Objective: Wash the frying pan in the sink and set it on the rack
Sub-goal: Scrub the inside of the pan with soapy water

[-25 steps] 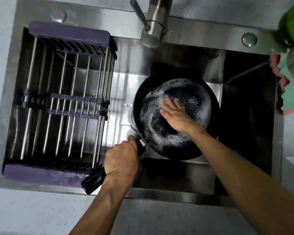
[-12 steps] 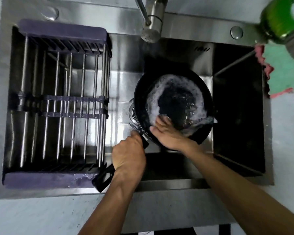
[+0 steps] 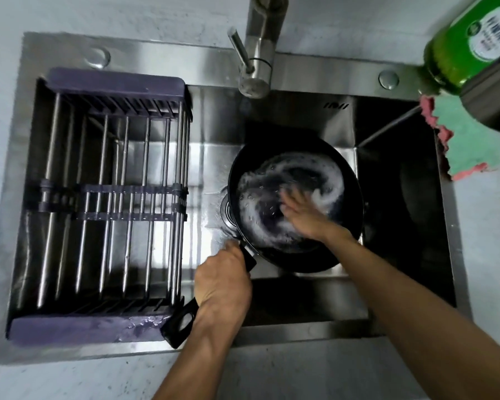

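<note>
Round black frying pan (image 3: 341, 180) tilted in the brushed-steel sink (image 3: 214, 64), smeared inside with white swirled foam. Left hand (image 3: 223, 287) wrapped tight round the black handle; right hand (image 3: 303, 215) flat on the soapy inside, fingers blurred. Just left, rack (image 3: 113, 85) of steel rods and purple plastic ends
</note>
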